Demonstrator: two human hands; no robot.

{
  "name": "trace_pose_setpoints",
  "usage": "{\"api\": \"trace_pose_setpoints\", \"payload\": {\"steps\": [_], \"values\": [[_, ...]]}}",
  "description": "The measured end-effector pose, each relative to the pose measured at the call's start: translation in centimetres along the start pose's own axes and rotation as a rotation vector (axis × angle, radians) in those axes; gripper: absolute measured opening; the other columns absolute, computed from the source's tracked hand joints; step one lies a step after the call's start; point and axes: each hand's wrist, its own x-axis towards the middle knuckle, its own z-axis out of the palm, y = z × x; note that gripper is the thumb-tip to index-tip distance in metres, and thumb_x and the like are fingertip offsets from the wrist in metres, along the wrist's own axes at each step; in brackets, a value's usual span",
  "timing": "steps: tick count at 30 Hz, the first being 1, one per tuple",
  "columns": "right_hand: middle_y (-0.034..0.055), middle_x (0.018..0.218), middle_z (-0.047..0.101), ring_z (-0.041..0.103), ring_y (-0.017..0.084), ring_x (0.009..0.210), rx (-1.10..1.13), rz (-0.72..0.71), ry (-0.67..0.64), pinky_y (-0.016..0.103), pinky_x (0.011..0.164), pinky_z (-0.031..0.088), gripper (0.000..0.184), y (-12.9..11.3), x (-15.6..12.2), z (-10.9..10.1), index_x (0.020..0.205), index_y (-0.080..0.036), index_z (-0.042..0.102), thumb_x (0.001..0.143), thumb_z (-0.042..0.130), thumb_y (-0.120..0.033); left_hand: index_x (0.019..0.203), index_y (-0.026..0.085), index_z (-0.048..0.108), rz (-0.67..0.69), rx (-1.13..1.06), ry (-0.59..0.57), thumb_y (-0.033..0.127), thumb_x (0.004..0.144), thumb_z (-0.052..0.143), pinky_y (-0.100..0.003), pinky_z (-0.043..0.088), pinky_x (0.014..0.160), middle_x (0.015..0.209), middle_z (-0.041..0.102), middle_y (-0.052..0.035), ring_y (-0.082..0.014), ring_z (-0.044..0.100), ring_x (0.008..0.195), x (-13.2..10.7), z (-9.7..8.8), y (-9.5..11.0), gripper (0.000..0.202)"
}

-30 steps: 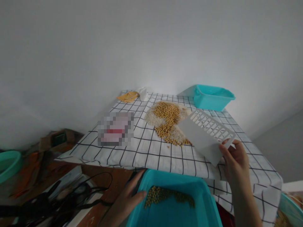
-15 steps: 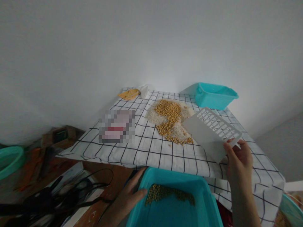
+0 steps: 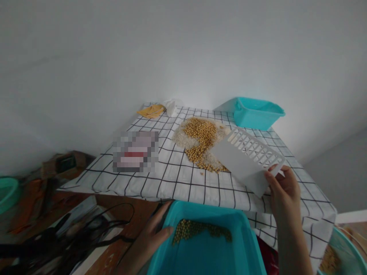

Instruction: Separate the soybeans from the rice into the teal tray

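Note:
In the lower middle, my left hand grips the left rim of a turquoise plastic tub, thumb over the rim. The tub sits just below the table's front edge with a small heap of soybeans at its far end. My right hand is closed on the near right corner of a white slotted plastic board. The board is tilted, its left edge at the right side of a mixed pile of soybeans and rice; it hides part of the pile.
A second turquoise tub stands at the table's back right. On the checked tablecloth lie a yellow cloth, a white crumpled item and a blurred-out flat object. Cables lie lower left; another basin is lower right.
The white board in my right hand has shifted slightly left, over more of the pile's right side. My left hand still grips the tub. The whole view has moved a little.

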Motion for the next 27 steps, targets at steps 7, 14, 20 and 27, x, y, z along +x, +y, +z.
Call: {"api": "trace_pose_setpoints", "payload": {"steps": [7,14,20,27], "values": [[-0.0001,0.083,0.064,0.056,0.012,0.068,0.038,-0.048,0.104,0.021,0.058,0.041,0.022,-0.4,0.0,0.5,0.085,-0.022,0.060,0.072,0.077,-0.024,0.136,0.012,0.055,0.024,0.029,0.063,0.037,0.075,0.061,-0.042,0.043,0.109,0.141,0.060,-0.0125,-0.0344,0.052,0.132,-0.1,-0.1,-0.9,0.066],[-0.0001,0.086,0.063,0.058,0.013,0.072,0.007,-0.109,0.200,0.022,0.061,0.039,0.026,0.2,0.3,0.1,0.089,-0.022,0.057,0.072,0.076,-0.026,0.135,0.013,0.055,0.030,0.015,0.056,0.037,0.076,0.061,-0.044,0.044,0.108,0.143,0.058,-0.0125,-0.0352,0.052,0.132,-0.3,0.0,-0.5,0.064],[0.0011,0.092,0.067,0.062,0.015,0.077,0.005,-0.073,0.078,0.023,0.064,0.042,0.022,0.4,0.3,-0.1,0.088,-0.023,0.059,0.074,0.076,-0.026,0.134,0.012,0.057,0.020,0.022,0.107,0.036,0.075,0.061,-0.047,0.041,0.110,0.139,0.062,-0.0139,-0.0358,0.053,0.131,-0.8,0.2,-0.4,0.064],[0.0021,0.090,0.071,0.066,0.017,0.081,-0.039,-0.059,-0.012,0.026,0.069,0.045,0.019,0.4,0.2,-0.4,0.091,-0.024,0.060,0.078,0.074,-0.028,0.127,0.016,0.062,0.046,-0.078,0.110,0.035,0.073,0.067,-0.041,0.050,0.101,0.131,0.069,-0.0096,-0.0347,0.062,0.121,-0.8,0.4,0.4,0.058]]}}
